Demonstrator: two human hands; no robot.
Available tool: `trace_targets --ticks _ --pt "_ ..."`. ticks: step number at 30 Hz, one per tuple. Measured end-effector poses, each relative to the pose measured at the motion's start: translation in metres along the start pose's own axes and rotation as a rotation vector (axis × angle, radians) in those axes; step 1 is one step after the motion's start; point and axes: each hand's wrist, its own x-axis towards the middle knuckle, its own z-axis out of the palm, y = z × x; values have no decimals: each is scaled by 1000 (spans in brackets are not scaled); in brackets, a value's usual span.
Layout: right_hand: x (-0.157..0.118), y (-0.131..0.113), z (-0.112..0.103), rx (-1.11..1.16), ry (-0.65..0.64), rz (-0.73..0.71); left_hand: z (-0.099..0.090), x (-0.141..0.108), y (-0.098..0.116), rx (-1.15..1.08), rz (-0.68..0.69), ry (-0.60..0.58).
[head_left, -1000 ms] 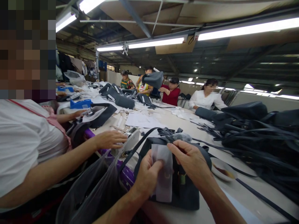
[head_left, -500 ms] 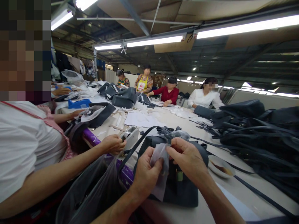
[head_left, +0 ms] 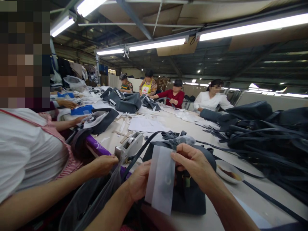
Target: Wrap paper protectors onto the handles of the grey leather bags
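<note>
A translucent white sheet (head_left: 163, 183) hangs upright between my two hands, in front of a dark bag (head_left: 190, 199) on the table. My left hand (head_left: 139, 181) grips its left edge, the fingertips partly hidden behind it. My right hand (head_left: 189, 157) pinches the upper right corner between thumb and fingers. A gold-coloured clasp (head_left: 186, 180) shows on the bag beneath my right hand. The bag's dark strap (head_left: 141, 152) arches up on its left side.
A tape dispenser (head_left: 131, 144) stands left of the bag, near a co-worker's hand (head_left: 106, 164). On the right are a bowl of brown liquid (head_left: 229, 172) and a large heap of dark bags (head_left: 271, 138). Several people sit across the table (head_left: 168, 123).
The sheet, bunched up before, is now spread flat. My left hand has moved left and down with its edge. The co-worker's hand has moved left, away from the tape dispenser.
</note>
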Motion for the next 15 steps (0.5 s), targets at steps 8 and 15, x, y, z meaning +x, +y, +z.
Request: trace_targets --ticks 8,15 --pt "-5 -2 2 -41 5 2 6 16 -11 -55 -177 -122" --pt "-7 3 4 -22 9 -41 12 21 -14 -14 -82 -73"
